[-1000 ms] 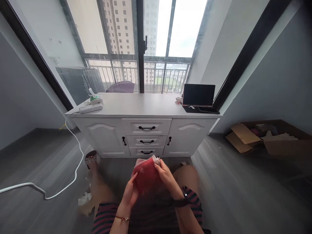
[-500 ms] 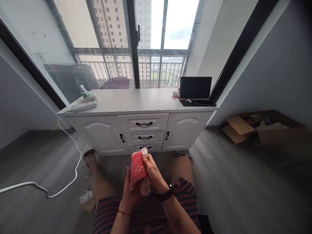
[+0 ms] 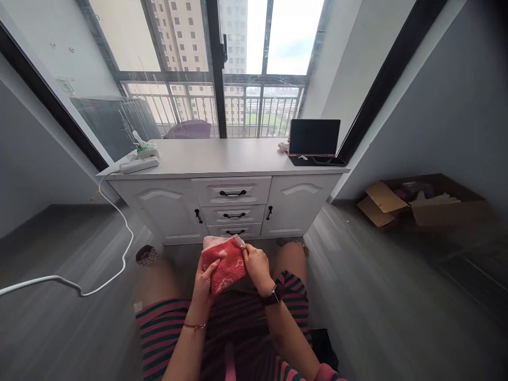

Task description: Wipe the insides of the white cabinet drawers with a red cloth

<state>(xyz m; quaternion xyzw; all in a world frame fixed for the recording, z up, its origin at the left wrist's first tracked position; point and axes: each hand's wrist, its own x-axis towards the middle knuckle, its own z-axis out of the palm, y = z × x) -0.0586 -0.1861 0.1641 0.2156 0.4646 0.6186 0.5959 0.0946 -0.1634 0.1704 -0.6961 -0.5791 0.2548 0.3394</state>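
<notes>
A folded red towel with a pale pattern and a lighter pink back layer is held up above my lap, in front of the drawers. My left hand grips its left side, thumb lying across the front and fingers hidden behind. At the upper right corner, by a whitish edge strip, my right hand pinches the cloth with its fingers closed. A dark watch sits on my right wrist, a thin red bracelet on the left.
A white cabinet with drawers and doors stands ahead. On its top are a power strip at left and a dark-screened device at right. An open cardboard box rests on the floor at right; a white cable runs along the left.
The red towel has been turned and spread wider, showing more of its front. My left thumb has come onto its face, and my right hand has shifted slightly right along the edge.
</notes>
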